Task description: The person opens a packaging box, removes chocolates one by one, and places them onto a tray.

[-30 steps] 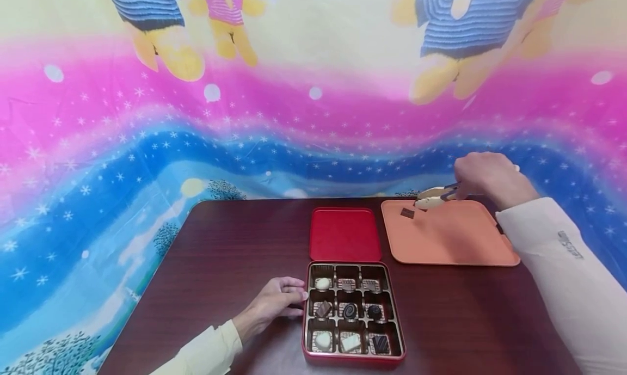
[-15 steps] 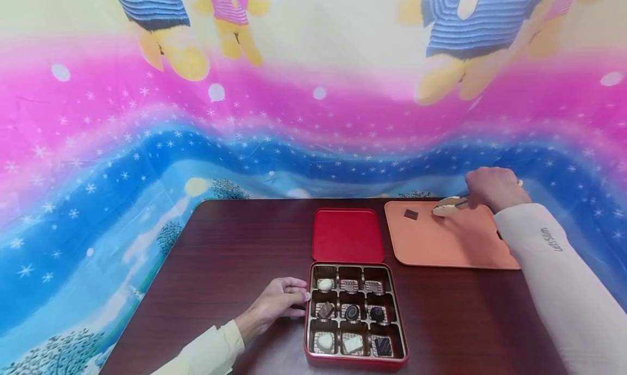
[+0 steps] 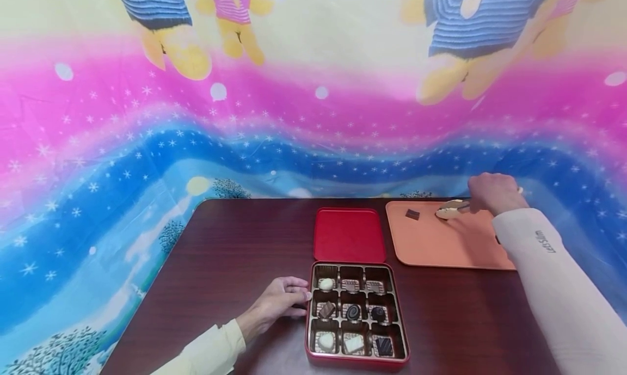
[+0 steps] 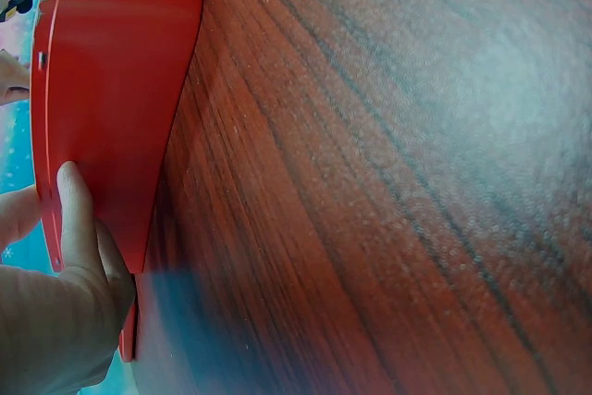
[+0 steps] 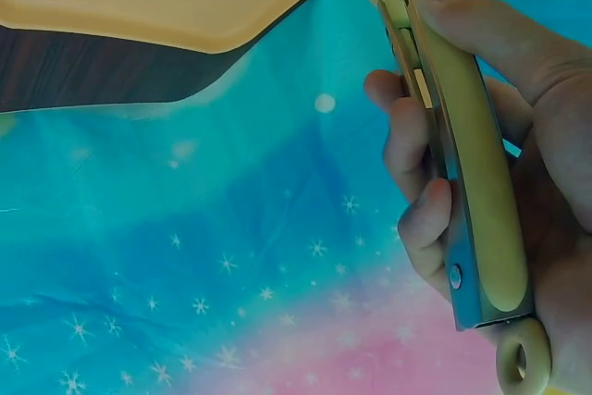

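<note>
In the head view my right hand (image 3: 496, 192) grips cream-coloured tongs (image 3: 453, 209) above the far part of an orange tray (image 3: 455, 244). A dark patch lies under the tongs' tips; whether it is a chocolate or shadow I cannot tell. The right wrist view shows fingers and thumb curled round the tongs' handle (image 5: 481, 173). A square dark chocolate (image 3: 412, 214) lies at the tray's far left. My left hand (image 3: 276, 301) touches the left side of a red tin (image 3: 357, 360) with fairly straight fingers (image 4: 79, 219). Each compartment of the tin holds a chocolate, white, brown or dark.
A red lid (image 3: 350, 235) lies flat on the dark wooden table (image 3: 235, 244), just beyond the tin and left of the tray. A printed cloth (image 3: 294, 114) hangs behind the table and along its sides.
My right hand and the tongs have moved right and lower over the tray, away from the square chocolate. The left hand has stayed at the tin. The view has shifted slightly.
</note>
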Available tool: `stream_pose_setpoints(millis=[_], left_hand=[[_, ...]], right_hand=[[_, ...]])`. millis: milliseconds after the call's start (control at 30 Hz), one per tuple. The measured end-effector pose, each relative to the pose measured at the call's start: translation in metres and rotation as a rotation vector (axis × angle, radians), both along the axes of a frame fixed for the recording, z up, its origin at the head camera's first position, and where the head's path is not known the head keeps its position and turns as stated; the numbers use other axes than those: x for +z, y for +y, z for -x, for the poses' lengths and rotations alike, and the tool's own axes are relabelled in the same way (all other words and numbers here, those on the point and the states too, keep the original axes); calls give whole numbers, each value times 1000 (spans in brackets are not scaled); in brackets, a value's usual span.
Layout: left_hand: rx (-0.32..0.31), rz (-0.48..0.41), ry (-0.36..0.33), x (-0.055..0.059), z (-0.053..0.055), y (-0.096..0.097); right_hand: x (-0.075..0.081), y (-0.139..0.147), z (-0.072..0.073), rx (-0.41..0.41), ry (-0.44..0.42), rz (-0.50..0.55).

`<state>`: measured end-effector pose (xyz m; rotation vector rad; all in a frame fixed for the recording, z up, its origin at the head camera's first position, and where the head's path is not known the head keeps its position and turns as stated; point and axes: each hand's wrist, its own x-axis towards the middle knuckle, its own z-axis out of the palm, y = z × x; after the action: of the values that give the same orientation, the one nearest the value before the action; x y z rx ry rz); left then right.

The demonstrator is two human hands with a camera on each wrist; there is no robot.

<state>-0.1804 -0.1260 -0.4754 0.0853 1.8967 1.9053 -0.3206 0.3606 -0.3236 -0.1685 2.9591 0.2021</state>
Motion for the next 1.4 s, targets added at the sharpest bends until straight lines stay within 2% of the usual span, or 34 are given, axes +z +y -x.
stream_pose_setpoints(millis=[167,367,600,767,900,1033,1233,1400], left_hand=[[-5,0,-2,0,0,1],[-1,5,-4,0,0,0],[1,35,8,2,-1,-1],[4,37,9,2,-2,-1],[-2,23,5,3,-3,-1],[-5,15,0,3,-3,0],[0,23,7,3,-3,0],[3,26,6,3,-3,0]], right_hand=[[3,2,-2,-21,-6,8],[32,-13,-11,42,61,9],[68,-65,-33,168,89,26],[82,-111,-49,274,89,55],[87,-139,-64,338,68,77],[90,-162,-79,368,10,111],[84,-190,-90,500,63,66],[74,-208,-95,583,60,20]])
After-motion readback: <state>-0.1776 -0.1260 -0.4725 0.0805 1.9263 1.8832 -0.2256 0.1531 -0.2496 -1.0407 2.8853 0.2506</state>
